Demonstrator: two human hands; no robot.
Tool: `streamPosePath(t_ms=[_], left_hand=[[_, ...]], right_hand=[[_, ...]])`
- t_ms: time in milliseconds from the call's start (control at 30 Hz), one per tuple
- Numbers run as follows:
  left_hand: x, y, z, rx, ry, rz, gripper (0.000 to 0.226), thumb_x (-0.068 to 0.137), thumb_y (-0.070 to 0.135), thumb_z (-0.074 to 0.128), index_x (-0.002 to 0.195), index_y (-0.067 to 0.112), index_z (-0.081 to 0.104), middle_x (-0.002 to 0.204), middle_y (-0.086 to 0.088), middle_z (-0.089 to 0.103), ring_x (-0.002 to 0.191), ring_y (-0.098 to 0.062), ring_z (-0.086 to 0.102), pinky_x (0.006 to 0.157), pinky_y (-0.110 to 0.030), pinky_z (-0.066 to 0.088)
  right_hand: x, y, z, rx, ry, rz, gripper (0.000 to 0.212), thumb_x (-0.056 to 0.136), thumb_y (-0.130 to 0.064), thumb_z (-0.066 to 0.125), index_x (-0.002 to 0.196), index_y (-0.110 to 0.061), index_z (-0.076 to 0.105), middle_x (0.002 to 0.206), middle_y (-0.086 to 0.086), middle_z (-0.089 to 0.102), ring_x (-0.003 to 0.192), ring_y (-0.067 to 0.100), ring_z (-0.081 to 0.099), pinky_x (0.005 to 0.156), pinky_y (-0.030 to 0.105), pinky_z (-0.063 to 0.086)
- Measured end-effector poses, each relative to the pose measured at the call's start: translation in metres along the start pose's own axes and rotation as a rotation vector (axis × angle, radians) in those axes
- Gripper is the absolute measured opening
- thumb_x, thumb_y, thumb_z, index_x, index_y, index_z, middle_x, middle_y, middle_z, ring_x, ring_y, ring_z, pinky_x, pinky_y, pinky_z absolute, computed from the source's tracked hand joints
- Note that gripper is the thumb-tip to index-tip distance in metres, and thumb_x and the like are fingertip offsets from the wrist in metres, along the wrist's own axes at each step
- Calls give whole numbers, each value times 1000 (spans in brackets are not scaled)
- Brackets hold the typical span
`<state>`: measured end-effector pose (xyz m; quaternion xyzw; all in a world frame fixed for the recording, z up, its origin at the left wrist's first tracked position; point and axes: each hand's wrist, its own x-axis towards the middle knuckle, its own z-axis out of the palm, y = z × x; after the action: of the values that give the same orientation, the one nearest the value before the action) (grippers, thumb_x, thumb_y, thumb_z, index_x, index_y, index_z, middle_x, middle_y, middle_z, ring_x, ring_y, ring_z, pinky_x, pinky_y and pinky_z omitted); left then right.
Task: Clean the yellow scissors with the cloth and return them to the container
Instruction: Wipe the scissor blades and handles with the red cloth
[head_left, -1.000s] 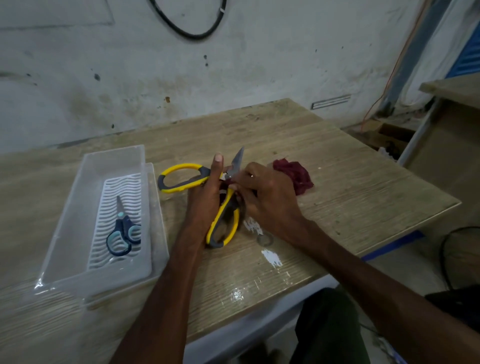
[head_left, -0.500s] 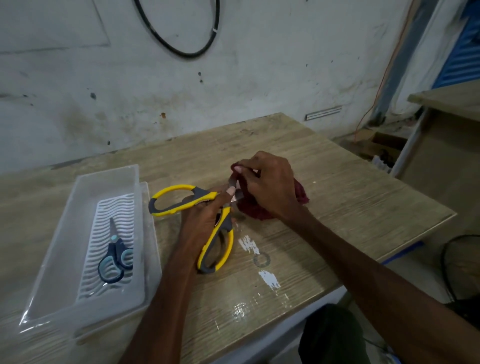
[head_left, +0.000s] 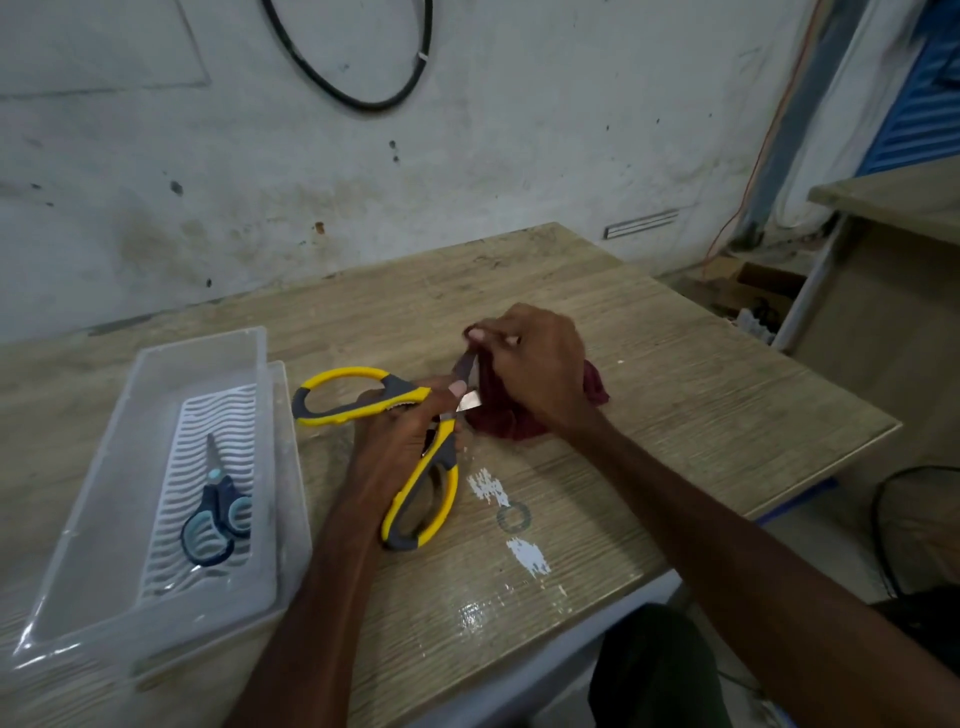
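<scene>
The yellow scissors (head_left: 358, 397) with grey grips lie spread wide open on the wooden table, one handle loop pointing left, the other toward me. My left hand (head_left: 402, 441) grips them at the pivot. My right hand (head_left: 535, 369) pinches the dark red cloth (head_left: 592, 384) around one blade, and only a short bright piece of blade shows between the two hands. The clear plastic container (head_left: 156, 364) stands to the left of the scissors.
Small blue scissors (head_left: 218, 512) lie on the white ribbed insert inside the container. White scuff marks and a ring stain mark the table near its front edge. The table's right edge drops to a floor with boxes and cables. A second tabletop stands at far right.
My right hand has gone from the bare blade to the cloth, picked it up and wrapped it around the blade. The camera view has shifted slightly.
</scene>
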<state>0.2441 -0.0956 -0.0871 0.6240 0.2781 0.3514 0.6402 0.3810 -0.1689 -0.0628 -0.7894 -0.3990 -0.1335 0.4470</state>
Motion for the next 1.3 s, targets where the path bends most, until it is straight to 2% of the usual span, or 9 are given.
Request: streamPosePath(t_ms=[100,233,433,567,700,833,967,1133,1300], left_hand=[[-1,2,1,-18,-51,-64,17,87,26,72,77,13,73,55,-6,65,49,-16,60,53,-30,49],[6,-2,-3,-62,-10,-24,48,65,48,82,80,3,74,69,-31,60,63,-34,58,67,-48,51],[7,-7,-6,-150,-49,-75,29,78,30,80,91,4,76,83,-22,72,61,-31,66,60,-34,52],[5,-5,-4,-126,1,-72,15,81,21,78,80,6,75,60,-16,64,47,-24,61,48,-29,49],[10,-7,-6,-116,-22,-110,12,77,26,80,74,14,77,59,-16,62,46,-22,59,52,-29,47],[6,-7,-5,-169,-24,-90,14,76,23,80,75,10,75,61,-13,65,49,-23,60,53,-30,50],[2,-2,-5,-115,-63,-86,7,84,18,72,83,12,75,58,-4,66,50,-16,62,52,-27,50],[11,0,-11,-42,-151,-140,16,82,28,70,68,24,77,59,-2,65,51,-16,60,58,-32,48],[6,-7,-12,-63,-184,-137,12,84,23,70,76,25,79,65,0,68,57,-16,63,58,-30,51]], right_hand=[[15,18,-5,34,-74,148,15,82,-30,71,94,-23,77,91,-2,76,87,12,69,64,12,41],[14,7,-26,293,107,257,15,82,-25,72,95,-19,76,91,-6,75,81,-2,65,76,15,51],[-15,-20,-15,208,-97,-237,13,80,-15,73,92,-16,77,78,7,69,72,16,65,66,31,51],[-4,-8,-5,191,-7,-167,10,80,-12,72,88,-12,78,73,8,69,67,17,64,63,34,50],[0,-4,-2,104,71,-140,12,80,-11,71,89,-9,78,71,9,68,65,19,63,62,32,48],[-27,-16,-5,193,-14,-268,8,77,-2,71,81,-5,77,69,9,67,66,12,60,61,16,45],[-3,-8,-7,95,26,-202,7,78,-6,70,77,-6,77,63,13,64,56,25,61,54,36,50],[-14,-21,-10,54,-14,-374,10,79,-9,66,75,-6,75,66,11,62,59,28,60,51,37,47],[-11,-17,-18,-247,32,-401,17,81,-23,60,69,-22,73,67,-3,64,70,26,56,68,41,32]])
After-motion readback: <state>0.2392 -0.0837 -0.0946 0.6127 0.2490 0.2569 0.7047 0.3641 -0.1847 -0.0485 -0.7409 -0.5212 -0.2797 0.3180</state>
